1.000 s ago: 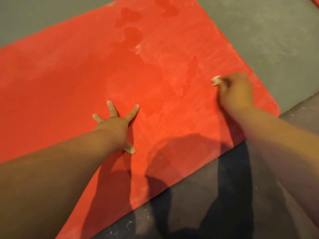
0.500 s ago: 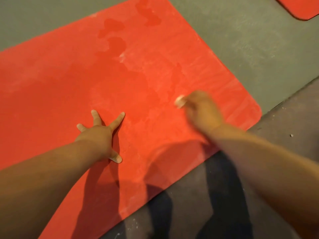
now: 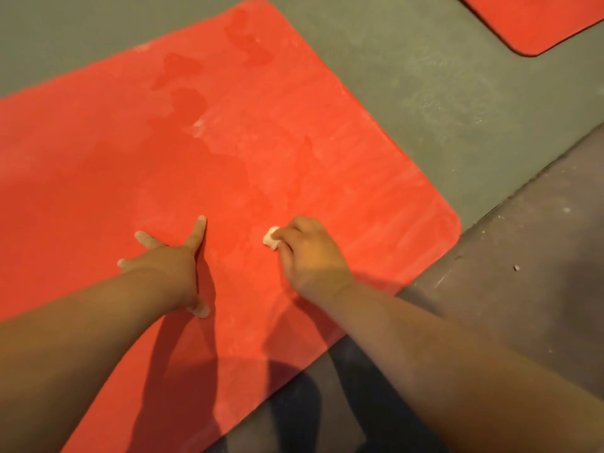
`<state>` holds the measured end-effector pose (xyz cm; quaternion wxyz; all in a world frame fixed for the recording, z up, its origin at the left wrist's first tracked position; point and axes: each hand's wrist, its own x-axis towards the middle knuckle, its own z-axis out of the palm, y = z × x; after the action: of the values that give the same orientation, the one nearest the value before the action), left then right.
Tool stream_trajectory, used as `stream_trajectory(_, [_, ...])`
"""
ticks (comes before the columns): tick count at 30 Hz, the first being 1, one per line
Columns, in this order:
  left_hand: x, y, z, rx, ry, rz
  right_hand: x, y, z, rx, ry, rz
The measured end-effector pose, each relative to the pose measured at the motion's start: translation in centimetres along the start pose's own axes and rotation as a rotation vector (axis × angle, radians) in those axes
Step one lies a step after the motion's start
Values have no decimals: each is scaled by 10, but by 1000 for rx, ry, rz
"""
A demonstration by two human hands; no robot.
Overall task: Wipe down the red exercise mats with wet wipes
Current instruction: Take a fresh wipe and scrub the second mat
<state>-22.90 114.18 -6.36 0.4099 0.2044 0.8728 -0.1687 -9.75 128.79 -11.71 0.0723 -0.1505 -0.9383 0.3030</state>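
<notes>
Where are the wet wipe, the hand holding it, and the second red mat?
wet wipe point(image 3: 270, 237), head view: the exposed white wad.
right hand point(image 3: 313, 256), head view: back of the hand.
second red mat point(image 3: 539, 24), head view: bare surface near its rounded corner.

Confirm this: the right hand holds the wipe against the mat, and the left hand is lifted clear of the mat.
One detail is wrong. The head view shows the left hand planted on the mat with its fingers spread, not lifted clear. The right hand does hold the wipe against the mat.
</notes>
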Motion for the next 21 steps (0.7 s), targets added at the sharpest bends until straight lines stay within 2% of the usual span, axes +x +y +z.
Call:
stream_trajectory(2, [-1,5,-4,-19,-14,-20,8,28,-22,-52,50,24])
stream_trajectory(5, [-1,4,-5,-51,-27,-22,41,100,-76,-159,281,365])
stream_trajectory(7, [0,2,-6,-46,-19,-18,63,140,-105,-164,344,606])
stream_trajectory(10, [1,1,-7,-70,-13,-33,79,142,-100,-161,365,728])
stream_trajectory(12, [3,-1,-6,-62,-7,-30,73,112,-78,-147,376,634])
stream_trajectory(14, [5,-4,-4,-66,-8,-37,53,72,-45,-121,347,398])
stream_trajectory(17, [7,-7,-1,-89,9,-30,12,9,0,-60,166,27])
stream_trajectory(19, [9,-11,2,-78,35,-17,-3,-8,7,-25,-1,-190])
stream_trajectory(20, [10,-12,4,-72,40,-12,1,0,0,-32,-56,-258])
stream_trajectory(21, [10,-15,5,-69,49,-8,13,12,-10,-52,-59,-245])
